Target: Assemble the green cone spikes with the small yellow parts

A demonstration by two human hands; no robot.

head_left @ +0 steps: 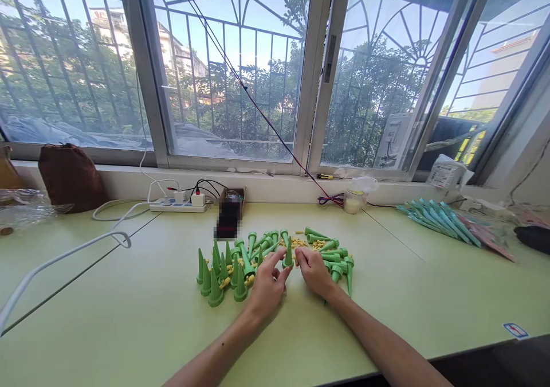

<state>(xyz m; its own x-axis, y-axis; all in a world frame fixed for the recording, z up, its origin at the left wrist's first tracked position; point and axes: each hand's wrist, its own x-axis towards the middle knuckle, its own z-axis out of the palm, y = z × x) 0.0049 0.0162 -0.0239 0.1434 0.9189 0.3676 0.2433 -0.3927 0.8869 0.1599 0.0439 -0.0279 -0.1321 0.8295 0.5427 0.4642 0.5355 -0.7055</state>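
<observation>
A green plastic cone spike (pixel 289 251) stands point up between the fingers of my left hand (pixel 267 284). Close by on its right, my right hand (pixel 315 272) is closed in a pinch; what it grips, if anything, is hidden by the fingers. Several upright green cones (pixel 215 289) with ridged bases stand left of my hands, some with yellow valve-like pieces (pixel 224 282) at their sides. Beyond and to the right lie loose green cones (pixel 330 257) on their sides. Small yellow pieces (pixel 299 242) are heaped behind my fingers.
A pale green table (pixel 408 312) carries everything. At its back are a power strip (pixel 178 206) with cables, a small dark box (pixel 230 212), a jar (pixel 353 202) and a brown bag (pixel 72 178). Teal packets (pixel 438 221) lie at right. A white cable (pixel 55 264) arches at left.
</observation>
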